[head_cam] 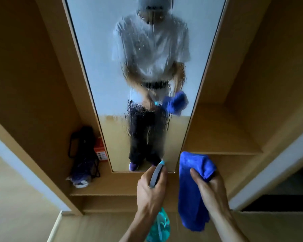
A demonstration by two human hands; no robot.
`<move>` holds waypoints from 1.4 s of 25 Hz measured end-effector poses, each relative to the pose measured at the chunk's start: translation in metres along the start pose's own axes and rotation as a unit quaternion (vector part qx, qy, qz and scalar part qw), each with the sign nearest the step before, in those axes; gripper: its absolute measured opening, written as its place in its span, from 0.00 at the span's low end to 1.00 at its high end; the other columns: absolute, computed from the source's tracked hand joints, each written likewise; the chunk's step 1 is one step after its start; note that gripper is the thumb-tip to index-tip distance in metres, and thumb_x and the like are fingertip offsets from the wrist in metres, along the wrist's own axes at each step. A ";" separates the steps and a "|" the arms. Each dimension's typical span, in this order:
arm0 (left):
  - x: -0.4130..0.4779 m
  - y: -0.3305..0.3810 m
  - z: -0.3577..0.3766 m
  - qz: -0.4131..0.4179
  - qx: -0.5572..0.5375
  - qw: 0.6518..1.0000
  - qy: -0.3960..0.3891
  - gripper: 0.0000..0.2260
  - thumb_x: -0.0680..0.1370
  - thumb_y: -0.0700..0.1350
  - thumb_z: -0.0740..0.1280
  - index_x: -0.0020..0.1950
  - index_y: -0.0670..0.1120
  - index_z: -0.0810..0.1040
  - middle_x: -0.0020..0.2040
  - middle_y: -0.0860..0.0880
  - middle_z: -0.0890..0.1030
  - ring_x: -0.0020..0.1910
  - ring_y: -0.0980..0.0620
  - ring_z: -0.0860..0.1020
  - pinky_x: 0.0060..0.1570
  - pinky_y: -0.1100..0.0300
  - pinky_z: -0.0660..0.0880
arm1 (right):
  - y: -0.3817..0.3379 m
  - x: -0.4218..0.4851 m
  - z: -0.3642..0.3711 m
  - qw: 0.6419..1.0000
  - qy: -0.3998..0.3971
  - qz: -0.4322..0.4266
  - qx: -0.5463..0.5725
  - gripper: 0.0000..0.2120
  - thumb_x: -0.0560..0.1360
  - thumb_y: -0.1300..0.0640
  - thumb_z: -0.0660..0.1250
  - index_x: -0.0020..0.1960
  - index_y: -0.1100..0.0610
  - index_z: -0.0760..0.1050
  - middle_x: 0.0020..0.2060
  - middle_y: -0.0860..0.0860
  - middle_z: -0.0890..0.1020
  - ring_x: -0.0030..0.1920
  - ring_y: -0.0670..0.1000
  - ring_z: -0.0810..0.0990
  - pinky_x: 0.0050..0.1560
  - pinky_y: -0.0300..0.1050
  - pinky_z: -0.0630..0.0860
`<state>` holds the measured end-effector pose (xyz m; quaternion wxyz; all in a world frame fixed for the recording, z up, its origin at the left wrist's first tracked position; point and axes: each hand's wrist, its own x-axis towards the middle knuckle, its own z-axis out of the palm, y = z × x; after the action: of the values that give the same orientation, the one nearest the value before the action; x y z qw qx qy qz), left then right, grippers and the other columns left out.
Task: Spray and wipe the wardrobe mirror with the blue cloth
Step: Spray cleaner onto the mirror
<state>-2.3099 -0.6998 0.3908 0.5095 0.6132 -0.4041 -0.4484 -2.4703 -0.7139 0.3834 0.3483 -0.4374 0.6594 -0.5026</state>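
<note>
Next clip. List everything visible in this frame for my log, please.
wardrobe mirror: one, wet with spray streaks, centre of the wardrobe.
wardrobe: one, tan wood, shelves either side of the mirror.
spray bottle: one, teal with grey head, before the mirror's lower edge.
blue cloth: one, blue, hanging right of the bottle.
bag: one, black, on the left shelf.
box: one, orange, between the bag and the mirror's frame.
left hand: one, grips the spray bottle.
right hand: one, holds the blue cloth.
</note>
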 end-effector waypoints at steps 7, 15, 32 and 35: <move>-0.007 -0.005 0.016 0.005 0.015 1.000 0.007 0.11 0.81 0.52 0.68 0.39 0.57 0.73 0.36 0.49 0.80 0.37 0.49 0.78 0.43 0.50 0.79 | 0.016 0.010 -0.013 1.000 -0.016 0.010 0.002 0.06 0.76 0.57 0.73 0.42 0.51 0.77 0.36 0.49 0.83 0.41 0.51 0.82 0.45 0.51 0.74; -0.004 -0.048 0.003 -0.023 0.059 0.997 0.049 0.18 0.77 0.64 0.64 0.45 0.50 0.79 0.41 0.45 0.84 0.39 0.40 0.80 0.36 0.43 0.78 | 0.036 0.017 0.019 0.996 -0.084 0.024 -0.020 0.07 0.77 0.56 0.72 0.41 0.56 0.80 0.35 0.55 0.83 0.38 0.54 0.82 0.44 0.53 0.76; 0.020 -0.088 -0.064 -0.097 0.005 0.968 0.230 0.11 0.80 0.56 0.67 0.42 0.51 0.78 0.41 0.47 0.84 0.45 0.44 0.83 0.43 0.47 0.80 | 0.055 0.009 0.104 0.986 -0.158 0.019 -0.054 0.06 0.76 0.55 0.73 0.43 0.55 0.80 0.36 0.52 0.84 0.40 0.52 0.83 0.44 0.53 0.78; 0.020 -0.094 -0.073 -0.094 0.005 0.967 0.236 0.11 0.80 0.55 0.68 0.43 0.49 0.79 0.41 0.46 0.84 0.46 0.44 0.83 0.42 0.53 0.79 | 0.058 0.006 0.110 0.984 -0.162 0.020 -0.065 0.08 0.76 0.54 0.73 0.41 0.56 0.79 0.34 0.53 0.83 0.38 0.54 0.83 0.42 0.55 0.78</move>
<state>-2.2305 -0.6854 0.3009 0.5430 0.7396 -0.2144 -0.3348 -2.3869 -0.7520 0.2990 0.4315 -0.5217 0.6342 -0.3734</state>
